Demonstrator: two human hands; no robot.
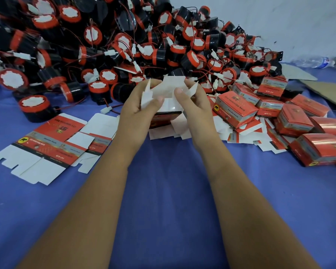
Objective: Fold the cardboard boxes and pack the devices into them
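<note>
A small packing workshop: heaped red-and-black devices (109, 45), flat box blanks (47, 144), finished boxes (235, 109) on blue cloth (167, 181).

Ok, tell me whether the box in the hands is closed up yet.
Not closed. The box has its white flaps standing up and spread apart, with the left hand and right hand pinching them.

The device pile (109, 41) runs off the frame at twelve and nine o'clock. A plastic bottle (316, 62) at two o'clock is blurred. Both hands hide the lower body of the half-folded box (169, 90). Print on the closed boxes (235, 107) is unreadable.
</note>
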